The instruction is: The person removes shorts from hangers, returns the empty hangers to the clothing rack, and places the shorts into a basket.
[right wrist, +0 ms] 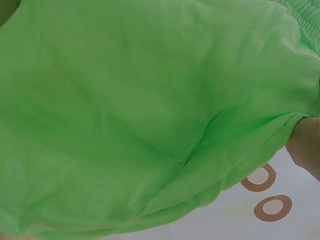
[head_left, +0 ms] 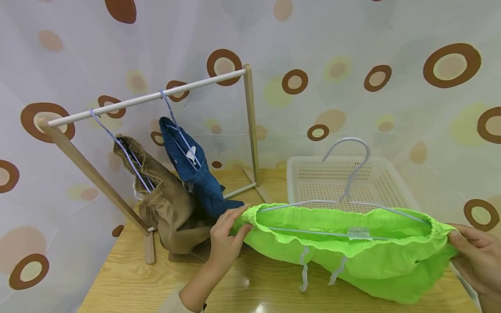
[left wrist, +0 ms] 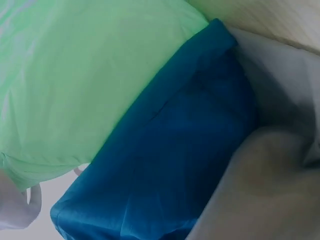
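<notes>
A: From the head view, where are the lime-green drawstring shorts?
B: Between the hands, in front of the white basket, with a wire hanger inside the waistband. The left hand pinches one end of the waistband; the right hand grips the other.
A: How does the hanger lie against the rack?
B: Its long axis runs side to side, hand to hand. The hook stands up, its mouth facing left. The rail is up and to the left, so the left hand is the nearer one, I'd say. Blue trousers and brown trousers hang there, the brown ones reaching the surface.
A: And the left wrist view?
B: Green cloth meets blue, with brown beside it. I can't tell the finger grip there.
A: Right wrist?
B: Green cloth nearly fills it, with skin at the right edge; again, the grip can't be judged from that angle.
</notes>
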A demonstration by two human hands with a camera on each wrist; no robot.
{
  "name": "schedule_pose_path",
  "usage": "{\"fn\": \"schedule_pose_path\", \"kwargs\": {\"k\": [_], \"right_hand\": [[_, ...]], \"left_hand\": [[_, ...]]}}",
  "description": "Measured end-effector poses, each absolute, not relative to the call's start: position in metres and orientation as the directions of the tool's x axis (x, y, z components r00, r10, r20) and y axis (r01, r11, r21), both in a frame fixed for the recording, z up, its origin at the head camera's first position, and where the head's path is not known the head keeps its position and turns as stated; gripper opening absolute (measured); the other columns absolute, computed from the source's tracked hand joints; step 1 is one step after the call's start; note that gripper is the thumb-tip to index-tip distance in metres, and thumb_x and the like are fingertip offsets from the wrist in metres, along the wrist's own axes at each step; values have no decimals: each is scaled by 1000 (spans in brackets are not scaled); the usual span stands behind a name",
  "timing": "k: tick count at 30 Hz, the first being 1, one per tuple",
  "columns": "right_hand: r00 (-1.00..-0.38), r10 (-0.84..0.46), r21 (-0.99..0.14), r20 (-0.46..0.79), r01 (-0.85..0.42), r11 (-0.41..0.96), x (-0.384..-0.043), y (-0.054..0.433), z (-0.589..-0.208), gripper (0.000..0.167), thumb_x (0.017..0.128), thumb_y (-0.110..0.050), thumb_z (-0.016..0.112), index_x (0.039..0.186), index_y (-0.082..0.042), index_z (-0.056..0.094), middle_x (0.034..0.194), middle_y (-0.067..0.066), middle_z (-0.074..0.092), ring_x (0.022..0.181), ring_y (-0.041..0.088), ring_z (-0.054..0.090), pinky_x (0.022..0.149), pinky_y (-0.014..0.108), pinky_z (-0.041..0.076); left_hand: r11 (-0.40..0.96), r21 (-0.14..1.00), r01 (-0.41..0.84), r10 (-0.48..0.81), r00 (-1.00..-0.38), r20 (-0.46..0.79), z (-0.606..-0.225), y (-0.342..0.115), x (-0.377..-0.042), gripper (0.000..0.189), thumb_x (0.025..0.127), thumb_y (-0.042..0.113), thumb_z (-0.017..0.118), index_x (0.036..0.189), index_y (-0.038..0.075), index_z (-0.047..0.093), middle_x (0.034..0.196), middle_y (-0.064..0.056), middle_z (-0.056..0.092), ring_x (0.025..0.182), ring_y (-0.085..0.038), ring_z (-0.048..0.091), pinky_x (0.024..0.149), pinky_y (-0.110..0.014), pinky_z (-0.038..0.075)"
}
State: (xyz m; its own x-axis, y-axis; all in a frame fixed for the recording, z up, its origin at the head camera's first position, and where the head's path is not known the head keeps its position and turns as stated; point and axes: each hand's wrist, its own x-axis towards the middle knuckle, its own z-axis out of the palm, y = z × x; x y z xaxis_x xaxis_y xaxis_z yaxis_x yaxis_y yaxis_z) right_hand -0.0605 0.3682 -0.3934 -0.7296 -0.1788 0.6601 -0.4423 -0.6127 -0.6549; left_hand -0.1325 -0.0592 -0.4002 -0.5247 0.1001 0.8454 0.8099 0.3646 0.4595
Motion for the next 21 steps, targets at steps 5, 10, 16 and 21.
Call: {"fn": "schedule_pose_path", "kwargs": {"k": [5, 10, 16, 21], "right_hand": [[-733, -311, -739, 605, -372, -562, -65, 368, -394, 45, 95, 14, 12, 125, 16, 47, 116, 19, 62, 102, 22, 63, 84, 25, 53], [-720, -408, -783, 561, -303, -543, -71, 360, -398, 49, 95, 14, 8, 129, 14, 44, 121, 16, 61, 107, 20, 62, 86, 25, 53], [-730, -443, -818, 520, -277, -504, -80, 350, -405, 50, 95, 15, 10, 127, 10, 48, 120, 13, 62, 106, 17, 63, 84, 24, 53], [-788, -440, -874, 430, -240, -422, -86, 344, -415, 51, 96, 13, 14, 125, 3, 54, 119, 4, 63, 109, 10, 57, 88, 18, 47]], "left_hand": [[347, 479, 807, 166, -555, 815, -407, -67, -127, 45, 89, 35, 52, 116, 0, 61, 91, -15, 66, 73, -17, 60, 60, -14, 46], [369, 528, 765, 217, -623, 751, -415, -75, -121, 38, 87, 30, 57, 107, -2, 64, 90, -13, 68, 73, -18, 64, 62, -14, 50], [500, 497, 709, 267, -673, 690, -422, -79, -116, 27, 70, 11, 75, 94, 3, 66, 88, -8, 70, 77, -17, 67, 67, -16, 52], [564, 447, 694, 272, -667, 694, -423, -79, -115, 21, 69, 11, 76, 88, 6, 65, 82, -5, 70, 68, -11, 65, 60, -14, 49]]}}
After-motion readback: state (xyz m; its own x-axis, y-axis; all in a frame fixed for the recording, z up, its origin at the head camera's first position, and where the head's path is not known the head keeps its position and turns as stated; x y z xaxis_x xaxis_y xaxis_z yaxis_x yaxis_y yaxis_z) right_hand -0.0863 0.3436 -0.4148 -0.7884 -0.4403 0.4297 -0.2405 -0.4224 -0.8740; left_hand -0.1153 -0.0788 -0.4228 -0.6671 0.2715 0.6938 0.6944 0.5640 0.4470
